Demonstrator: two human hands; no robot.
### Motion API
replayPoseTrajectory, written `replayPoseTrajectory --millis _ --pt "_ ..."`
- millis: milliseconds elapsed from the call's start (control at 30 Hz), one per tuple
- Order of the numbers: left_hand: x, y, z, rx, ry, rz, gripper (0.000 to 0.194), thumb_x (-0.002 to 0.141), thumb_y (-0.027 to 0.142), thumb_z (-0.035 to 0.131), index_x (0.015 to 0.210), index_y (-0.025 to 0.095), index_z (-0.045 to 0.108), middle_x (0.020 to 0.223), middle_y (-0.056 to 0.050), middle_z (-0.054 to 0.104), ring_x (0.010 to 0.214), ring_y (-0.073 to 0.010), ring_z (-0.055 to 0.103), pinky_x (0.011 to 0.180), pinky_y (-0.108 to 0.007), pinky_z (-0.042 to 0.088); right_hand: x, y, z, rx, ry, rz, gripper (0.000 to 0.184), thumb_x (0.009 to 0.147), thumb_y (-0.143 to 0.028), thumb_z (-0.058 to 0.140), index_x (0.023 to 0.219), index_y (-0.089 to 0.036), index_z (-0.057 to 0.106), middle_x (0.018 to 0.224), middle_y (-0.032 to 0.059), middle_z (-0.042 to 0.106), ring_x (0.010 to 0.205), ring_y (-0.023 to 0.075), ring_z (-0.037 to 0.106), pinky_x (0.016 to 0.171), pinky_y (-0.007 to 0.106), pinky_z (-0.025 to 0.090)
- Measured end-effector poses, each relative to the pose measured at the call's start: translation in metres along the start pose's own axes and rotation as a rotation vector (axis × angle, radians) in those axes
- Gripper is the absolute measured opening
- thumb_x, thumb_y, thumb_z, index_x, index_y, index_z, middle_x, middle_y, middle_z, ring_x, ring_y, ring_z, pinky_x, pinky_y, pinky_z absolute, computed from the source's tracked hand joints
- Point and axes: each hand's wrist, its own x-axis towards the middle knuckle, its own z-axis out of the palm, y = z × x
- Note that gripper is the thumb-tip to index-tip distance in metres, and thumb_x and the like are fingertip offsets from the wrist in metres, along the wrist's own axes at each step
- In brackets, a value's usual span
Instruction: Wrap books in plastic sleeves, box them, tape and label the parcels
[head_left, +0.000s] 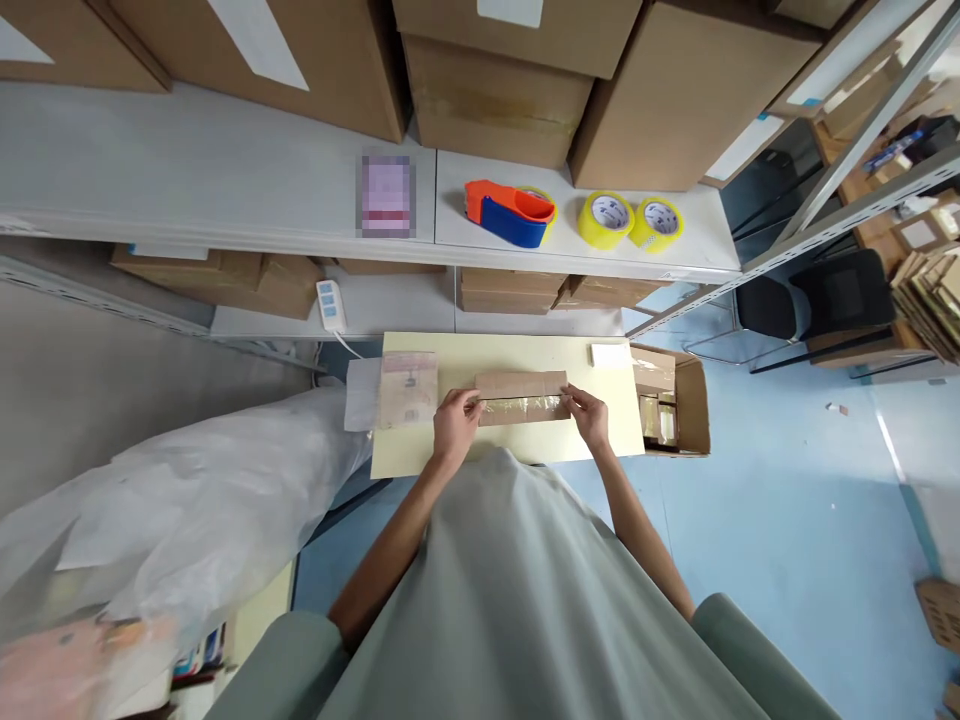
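Observation:
A small brown cardboard box lies lengthwise on the pale yellow tabletop, with a dark seam along its middle. A shiny strip of clear packing tape runs along the seam, looking wrinkled. At the left end of the strip, my left hand is closed with thumb and fingers pinched on the tape. My right hand pinches at the opposite end, close to the box's right edge. The fingertips cover both ends of the tape, so how far it reaches past the box is hidden.
Left on the table lies a plastic-wrapped packet; a white pad sits back right. The shelf holds an orange-and-blue tape dispenser and yellow tape rolls. An open carton stands right, translucent plastic sheeting left.

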Motion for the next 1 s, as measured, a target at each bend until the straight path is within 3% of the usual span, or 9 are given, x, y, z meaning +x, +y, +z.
replayPoseTrajectory --millis 267,533,667,867,1000 --pt "-0.002 0.003 0.012 0.118 0.024 0.024 0.019 0.105 0.036 0.068 0.102 0.026 0.085 0.108 -0.009 0.081 0.091 -0.0254 0.079 0.092 -0.039 0.066 0.016 0.011 -0.013 0.007 -0.071 0.019 0.059 0.085 -0.079 0.081 0.111 -0.027 0.087 0.129 0.0121 0.088 0.117 0.0383 0.086 0.109 0.056 0.070" --pt "-0.004 0.005 0.016 0.240 0.081 -0.022 0.017 0.103 0.030 0.070 0.102 0.023 0.085 0.110 -0.010 0.083 0.090 -0.0253 0.082 0.091 -0.038 0.066 0.026 0.013 -0.018 0.053 -0.164 -0.075 0.046 0.090 -0.069 0.080 0.098 -0.025 0.090 0.129 0.0132 0.085 0.116 0.0319 0.083 0.095 0.047 0.075" --pt "-0.003 0.009 0.022 0.289 0.118 -0.032 0.016 0.104 0.026 0.069 0.106 0.023 0.085 0.114 -0.011 0.084 0.093 -0.0261 0.083 0.093 -0.039 0.066 0.034 0.013 -0.022 0.038 -0.227 -0.114 0.046 0.093 -0.069 0.078 0.096 -0.024 0.089 0.120 0.0133 0.082 0.100 0.0282 0.083 0.087 0.045 0.076" --pt "0.001 0.015 0.024 0.366 0.090 -0.007 0.020 0.106 0.026 0.064 0.110 0.021 0.083 0.114 -0.013 0.082 0.096 -0.0290 0.081 0.094 -0.043 0.065 0.037 0.012 -0.027 -0.030 -0.272 -0.157 0.049 0.098 -0.069 0.072 0.104 -0.023 0.087 0.116 0.0119 0.077 0.094 0.0254 0.081 0.083 0.044 0.075" --pt "0.005 0.018 0.017 0.392 0.071 0.068 0.015 0.104 0.025 0.065 0.103 0.023 0.080 0.116 -0.013 0.080 0.110 -0.0328 0.080 0.101 -0.046 0.064 0.040 -0.002 -0.030 -0.191 -0.273 -0.227 0.046 0.103 -0.066 0.067 0.102 -0.024 0.086 0.116 0.0125 0.075 0.095 0.0265 0.079 0.092 0.049 0.074"
